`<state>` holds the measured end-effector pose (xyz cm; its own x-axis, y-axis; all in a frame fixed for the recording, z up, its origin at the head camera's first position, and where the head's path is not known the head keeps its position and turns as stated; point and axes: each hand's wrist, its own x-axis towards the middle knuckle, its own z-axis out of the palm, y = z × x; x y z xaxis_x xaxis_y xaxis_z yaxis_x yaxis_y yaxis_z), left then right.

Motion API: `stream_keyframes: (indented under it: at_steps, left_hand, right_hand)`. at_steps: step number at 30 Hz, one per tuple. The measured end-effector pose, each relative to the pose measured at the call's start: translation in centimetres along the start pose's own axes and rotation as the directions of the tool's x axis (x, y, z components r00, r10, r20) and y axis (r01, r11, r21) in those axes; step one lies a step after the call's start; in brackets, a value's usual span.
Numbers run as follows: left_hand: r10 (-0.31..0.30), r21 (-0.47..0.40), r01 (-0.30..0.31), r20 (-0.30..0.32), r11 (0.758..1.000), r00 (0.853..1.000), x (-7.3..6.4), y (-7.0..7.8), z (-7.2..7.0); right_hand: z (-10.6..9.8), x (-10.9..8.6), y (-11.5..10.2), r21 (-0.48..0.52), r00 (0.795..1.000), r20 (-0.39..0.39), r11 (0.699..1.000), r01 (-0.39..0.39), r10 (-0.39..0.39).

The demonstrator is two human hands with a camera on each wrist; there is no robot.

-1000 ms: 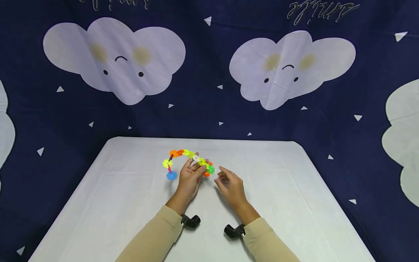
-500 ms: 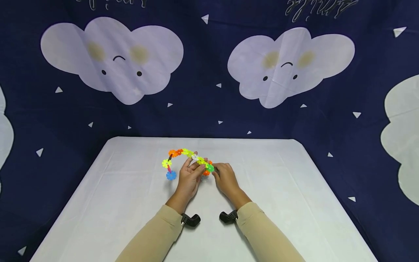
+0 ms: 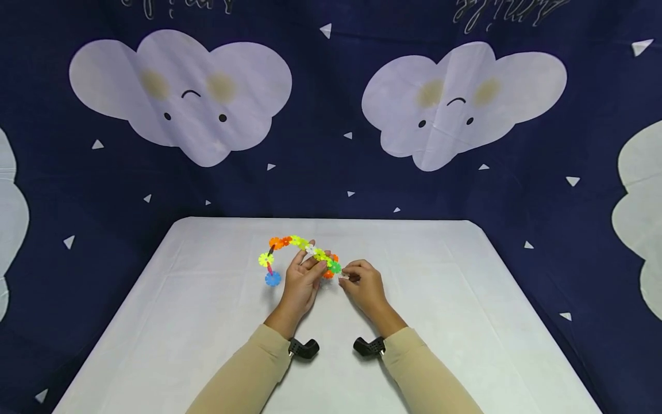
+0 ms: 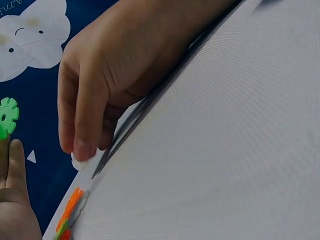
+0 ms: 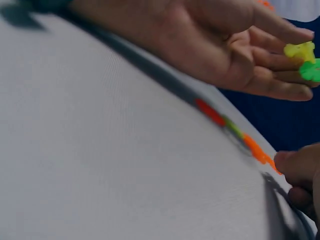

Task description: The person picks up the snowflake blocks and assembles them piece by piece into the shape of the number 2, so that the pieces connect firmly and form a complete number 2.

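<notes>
My left hand (image 3: 301, 286) holds a curved chain of flower-shaped plastic discs (image 3: 319, 255) above the table, thumb and fingers pinching it near its right end. Yellow, orange, white and green discs make up the chain, and a blue disc (image 3: 273, 279) hangs at its left end. In the right wrist view the yellow disc (image 5: 300, 51) and the green disc (image 5: 311, 71) sit by the left fingertips. My right hand (image 3: 366, 287) is just right of the chain. Its thumb and fingers pinch a small white disc (image 4: 78, 163), mostly covered by the fingertips.
A white cloth-covered table (image 3: 207, 322) lies under both hands. Behind it hangs a dark blue curtain (image 3: 320, 115) with printed clouds and small white triangles. A black wrist camera (image 3: 304, 348) is on the left wrist, another black camera (image 3: 369, 347) on the right.
My right hand moved in to the chain's right end half a second ago, then drew back slightly right, its fingers now pinched together. The left hand and chain have stayed nearly in place.
</notes>
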<state>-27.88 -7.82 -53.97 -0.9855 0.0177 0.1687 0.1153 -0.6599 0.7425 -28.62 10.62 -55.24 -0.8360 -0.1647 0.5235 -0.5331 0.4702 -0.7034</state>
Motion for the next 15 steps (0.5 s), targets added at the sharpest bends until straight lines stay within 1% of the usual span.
stream_keyframes:
  at_steps: [2,4,6,9,13,15]
  left_hand:
    - [-0.002,-0.001,0.002,0.005,1.000,1.000,0.0,0.0,0.0]
    - [0.000,-0.003,0.000,0.011,1.000,1.000,0.0,0.0,-0.1]
    - [0.005,-0.010,-0.005,0.018,1.000,1.000,0.0,0.0,-0.2]
    - [0.010,-0.027,-0.010,0.019,1.000,1.000,0.1,0.1,-0.3]
    - [0.009,-0.039,-0.008,0.017,0.999,1.000,0.2,0.0,-0.4]
    - [0.007,-0.038,-0.007,0.017,0.999,1.000,0.2,0.0,-0.5]
  right_hand:
    - [-0.3,-0.4,-0.1,0.102,0.999,-0.010,0.994,-0.045,0.047]
    - [-0.6,-0.7,-0.2,0.218,0.994,-0.012,0.971,-0.100,0.106]
    - [-0.9,-0.9,-0.3,0.323,0.988,-0.005,0.935,-0.145,0.155]
    - [-1.2,-1.2,-0.6,0.456,0.981,0.010,0.872,-0.177,0.194]
    - [-1.4,-1.5,-1.0,0.569,0.974,0.025,0.798,-0.199,0.225]
    - [-1.5,-1.6,-1.1,0.606,0.971,0.033,0.768,-0.208,0.237]
